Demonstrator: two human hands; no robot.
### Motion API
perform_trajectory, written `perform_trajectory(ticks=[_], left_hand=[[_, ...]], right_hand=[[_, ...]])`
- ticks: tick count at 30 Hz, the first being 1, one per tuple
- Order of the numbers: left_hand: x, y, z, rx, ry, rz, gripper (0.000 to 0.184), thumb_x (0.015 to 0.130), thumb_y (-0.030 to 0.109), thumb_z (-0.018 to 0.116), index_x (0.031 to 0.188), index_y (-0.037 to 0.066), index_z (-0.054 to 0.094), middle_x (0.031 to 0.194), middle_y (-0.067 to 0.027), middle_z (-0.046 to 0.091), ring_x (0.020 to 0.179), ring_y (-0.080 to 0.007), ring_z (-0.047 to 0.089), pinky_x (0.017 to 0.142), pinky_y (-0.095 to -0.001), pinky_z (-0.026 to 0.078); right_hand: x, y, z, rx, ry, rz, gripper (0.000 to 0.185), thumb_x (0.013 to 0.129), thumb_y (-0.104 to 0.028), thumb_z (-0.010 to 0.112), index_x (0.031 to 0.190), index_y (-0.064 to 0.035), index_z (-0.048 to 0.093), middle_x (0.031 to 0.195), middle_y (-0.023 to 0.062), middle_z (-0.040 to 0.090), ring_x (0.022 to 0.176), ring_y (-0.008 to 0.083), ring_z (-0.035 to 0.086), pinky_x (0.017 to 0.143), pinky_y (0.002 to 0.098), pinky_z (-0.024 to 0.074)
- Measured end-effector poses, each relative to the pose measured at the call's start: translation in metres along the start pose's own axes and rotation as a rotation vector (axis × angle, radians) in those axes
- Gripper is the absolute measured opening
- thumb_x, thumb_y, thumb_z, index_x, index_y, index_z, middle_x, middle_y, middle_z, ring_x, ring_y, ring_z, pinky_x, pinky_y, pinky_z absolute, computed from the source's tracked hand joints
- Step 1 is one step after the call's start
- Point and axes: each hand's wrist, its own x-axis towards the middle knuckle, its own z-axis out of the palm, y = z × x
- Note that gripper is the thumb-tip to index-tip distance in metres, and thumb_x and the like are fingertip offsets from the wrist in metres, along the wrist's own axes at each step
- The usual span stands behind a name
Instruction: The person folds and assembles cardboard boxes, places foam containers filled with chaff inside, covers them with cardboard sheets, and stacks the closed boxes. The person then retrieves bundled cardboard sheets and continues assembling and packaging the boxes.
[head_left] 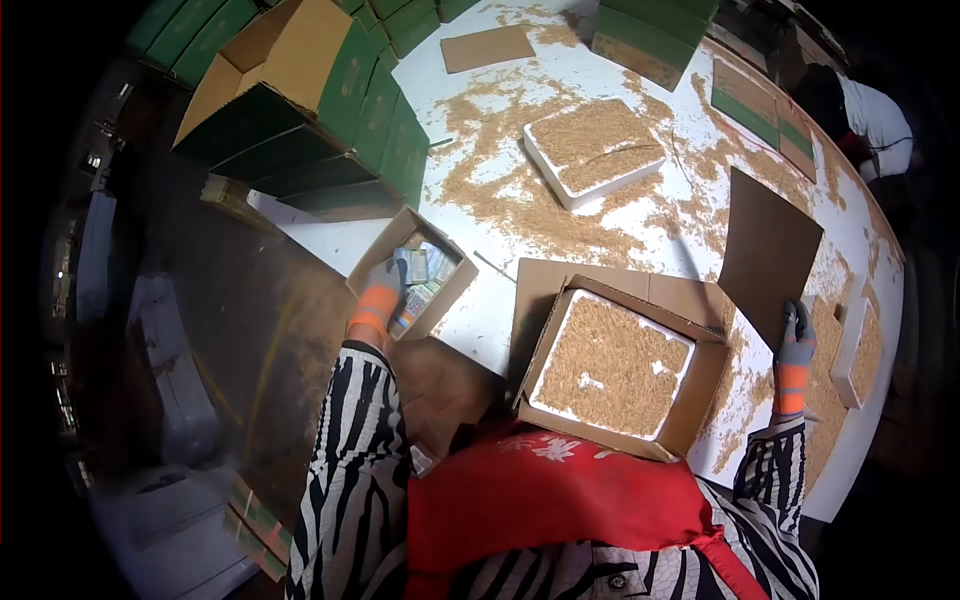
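My left hand (388,285), in a grey and orange glove, reaches into a small cardboard box (448,292) that holds small printed packets (420,268). Its fingertips are at the packets; whether they grip one is hidden. At the right, my right hand (797,335), gloved alike, has its fingers round the lower edge of a brown cardboard sheet (770,250), which stands tilted. Between my hands is an open carton (707,390) with a white foam tray (612,368) inside, covered in brown shreds.
Another shred-covered foam tray (595,150) lies on the white table (480,325). Green cartons (350,110) are stacked at the left, and one (650,40) stands at the back. Flat cardboard (765,115) lies at the right, near another person (875,125).
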Motion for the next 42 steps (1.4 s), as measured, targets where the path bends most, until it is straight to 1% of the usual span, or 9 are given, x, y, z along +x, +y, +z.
perform_trajectory(ticks=[5, 9, 16, 19, 28, 30, 36, 39, 42], left_hand=[[-0.118, 0.141, -0.014, -0.539, 0.124, 0.515, 0.035, 0.09, 0.011, 0.045, 0.121, -0.003, 0.055, 0.114, -0.0229, 0.06, 0.101, -0.04, 0.058, 0.093, -0.0456, 0.045], [-0.19, 0.188, 0.059, 0.457, -0.069, 1.394, 0.066, 0.078, 0.037, 0.066, 0.132, 0.004, 0.046, 0.132, -0.0189, 0.048, 0.134, -0.0353, 0.032, 0.115, -0.051, 0.019], [-0.197, 0.138, 0.049, -0.823, -0.392, 0.645, 0.06, 0.084, 0.014, 0.057, 0.138, -0.001, 0.038, 0.143, -0.0171, 0.037, 0.137, -0.0263, 0.031, 0.113, -0.0398, 0.025], [-0.183, 0.133, 0.055, -0.579, -0.352, 0.622, 0.048, 0.099, 0.02, 0.044, 0.14, -0.002, 0.037, 0.139, -0.0155, 0.045, 0.13, -0.0244, 0.041, 0.11, -0.0346, 0.03], [-0.135, 0.113, 0.076, -0.09, -0.363, 1.323, 0.052, 0.091, 0.005, 0.054, 0.14, 0.004, 0.037, 0.144, -0.0211, 0.037, 0.123, -0.0305, 0.049, 0.101, -0.0314, 0.043], [-0.152, 0.091, 0.132, -0.679, -0.826, 0.381, 0.059, 0.085, 0.011, 0.066, 0.138, 0.003, 0.04, 0.136, -0.0189, 0.044, 0.113, -0.0259, 0.055, 0.093, -0.0317, 0.047], [-0.156, 0.102, 0.159, -0.484, -0.744, 0.225, 0.079, 0.073, 0.021, 0.081, 0.137, 0.001, 0.039, 0.121, -0.0135, 0.056, 0.11, -0.0202, 0.056, 0.091, -0.0311, 0.048], [-0.182, 0.121, 0.136, -0.655, -0.674, 0.202, 0.087, 0.067, 0.022, 0.086, 0.137, -0.002, 0.04, 0.126, -0.0146, 0.055, 0.114, -0.0198, 0.054, 0.094, -0.0315, 0.046], [-0.183, 0.128, 0.11, -0.726, -0.615, 0.207, 0.087, 0.075, 0.028, 0.081, 0.14, -0.005, 0.035, 0.133, -0.0151, 0.05, 0.121, -0.0195, 0.048, 0.101, -0.0313, 0.04]], right_hand=[[-0.044, -0.091, -0.01, -0.301, 0.155, -0.235, 0.026, 0.094, -0.012, 0.055, 0.117, 0.0002, 0.06, 0.103, 0.0142, 0.067, 0.094, 0.0201, 0.062, 0.084, 0.032, 0.0474], [-0.09, -0.188, 0.016, -0.554, 0.075, -0.682, 0.042, 0.075, 0.004, 0.061, 0.116, -0.0076, 0.064, 0.106, 0.0121, 0.064, 0.094, 0.0295, 0.062, 0.08, 0.036, 0.0504], [-0.178, -0.128, 0.078, -0.505, -0.884, -0.613, 0.024, 0.084, -0.019, 0.055, 0.106, -0.0155, 0.062, 0.104, 0.004, 0.062, 0.092, 0.0243, 0.061, 0.075, 0.0349, 0.0506], [-0.176, -0.106, 0.097, -0.258, -1.111, -0.392, 0.026, 0.088, -0.025, 0.058, 0.11, -0.0115, 0.063, 0.104, 0.0087, 0.063, 0.099, 0.0304, 0.06, 0.083, 0.0393, 0.0484], [-0.145, -0.096, -0.006, 0.536, -0.245, 0.393, 0.051, 0.089, -0.005, 0.055, 0.138, -0.0027, 0.042, 0.125, 0.0106, 0.056, 0.107, 0.0175, 0.057, 0.091, 0.0289, 0.0478], [-0.151, -0.05, 0.023, 0.532, -0.382, 0.514, 0.07, 0.087, -0.006, 0.062, 0.147, -0.0034, 0.026, 0.135, 0.0114, 0.047, 0.117, 0.0186, 0.05, 0.095, 0.0299, 0.0461], [-0.179, -0.014, 0.103, 0.031, -0.335, 0.393, 0.108, 0.062, -0.052, 0.082, 0.142, -0.001, 0.03, 0.141, 0.0268, 0.036, 0.131, 0.0386, 0.036, 0.105, 0.0437, 0.0362], [-0.177, -0.031, 0.086, 0.664, -0.35, 0.463, 0.073, 0.076, -0.008, 0.078, 0.137, 0.0001, 0.037, 0.119, 0.0115, 0.058, 0.103, 0.0183, 0.056, 0.089, 0.0299, 0.0485], [-0.157, -0.05, 0.059, 0.601, -0.467, 0.446, 0.065, 0.089, -0.023, 0.064, 0.142, -0.003, 0.033, 0.129, 0.0107, 0.052, 0.115, 0.0202, 0.05, 0.097, 0.0328, 0.0426]])
